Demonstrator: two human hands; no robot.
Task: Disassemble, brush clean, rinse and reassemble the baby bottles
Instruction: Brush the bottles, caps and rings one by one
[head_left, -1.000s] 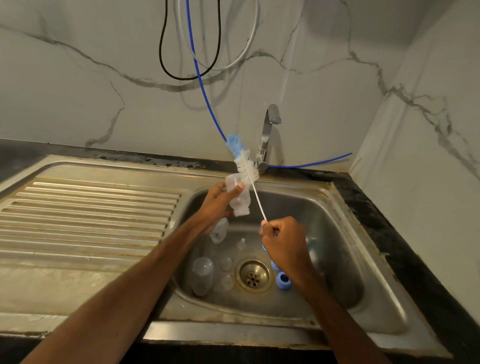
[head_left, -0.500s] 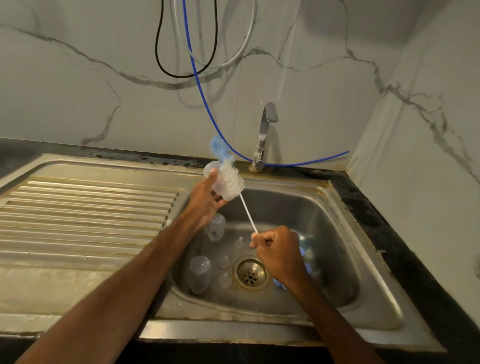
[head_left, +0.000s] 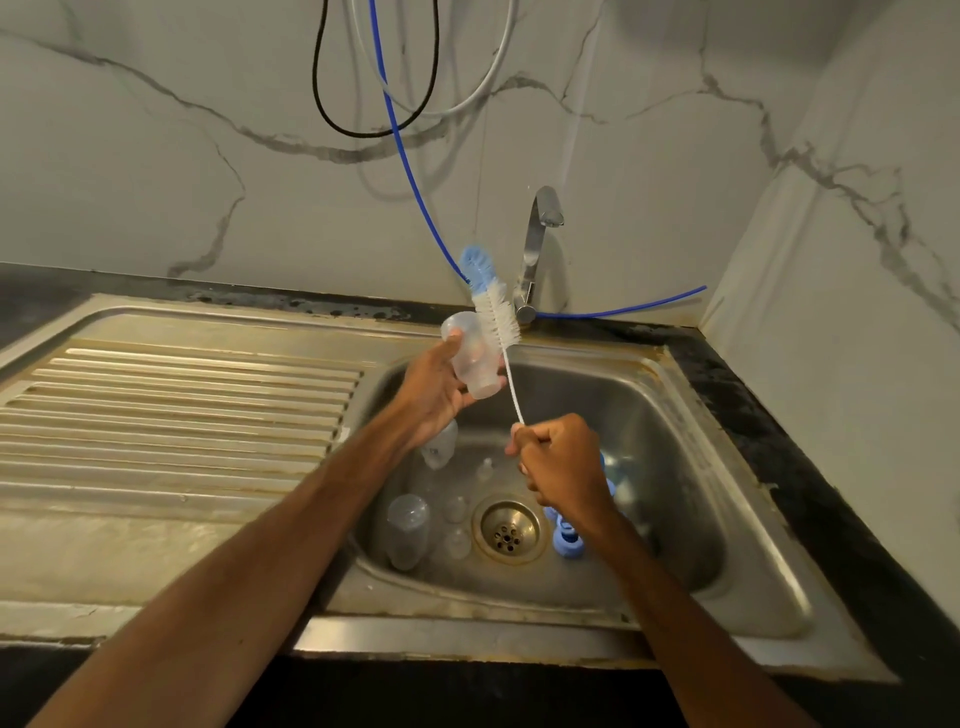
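My left hand (head_left: 434, 387) grips a clear baby bottle body (head_left: 470, 358) above the sink's left rim, its open neck pointing down and right. My right hand (head_left: 558, 460) is closed on the thin white handle of a bottle brush (head_left: 496, 309). The white and blue bristle head lies outside the bottle, against its upper right side. In the sink basin (head_left: 670, 467) lie another clear bottle (head_left: 407, 530), a second one (head_left: 439, 447) partly hidden under my left wrist, small clear teats (head_left: 456, 525) and blue screw rings (head_left: 569, 540) beside the drain (head_left: 509, 530).
A steel tap (head_left: 537, 244) stands behind the basin, no water running. A ribbed draining board (head_left: 171, 410) stretches to the left. Blue, black and white hoses (head_left: 400, 135) hang down the marble wall. A dark counter edge (head_left: 810, 467) borders the sink at right.
The bottle in my left hand has turned, its neck now pointing down-right. The brush head has shifted around it and stands higher beside the bottle. Both hands moved slightly right.
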